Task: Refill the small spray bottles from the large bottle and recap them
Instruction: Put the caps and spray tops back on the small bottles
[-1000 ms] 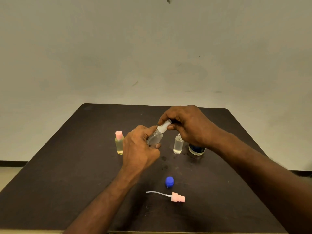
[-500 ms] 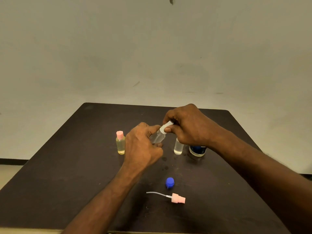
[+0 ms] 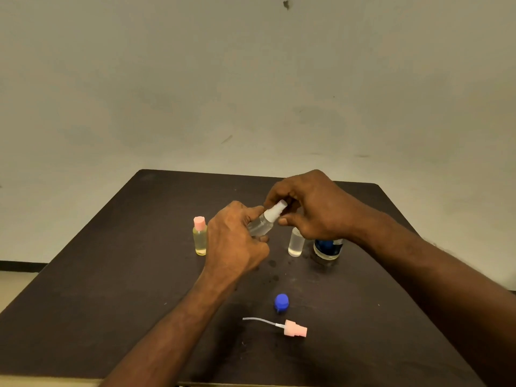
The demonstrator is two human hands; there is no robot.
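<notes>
Recapping is in hand: the left hand [image 3: 237,241] grips a tilted clear spray bottle [image 3: 261,226] while the right hand [image 3: 312,208] pinches its white spray cap [image 3: 275,211], which likely needs twisting tight next.

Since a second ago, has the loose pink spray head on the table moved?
No. The pink spray head lies where it did, just in front of the blue cap, its tube pointing left as before.

A bare, plain room of no clear kind: a scuffed, unadorned pale wall [image 3: 251,93] behind a dark table [image 3: 97,303], with a black baseboard [image 3: 19,266] low down.
</notes>
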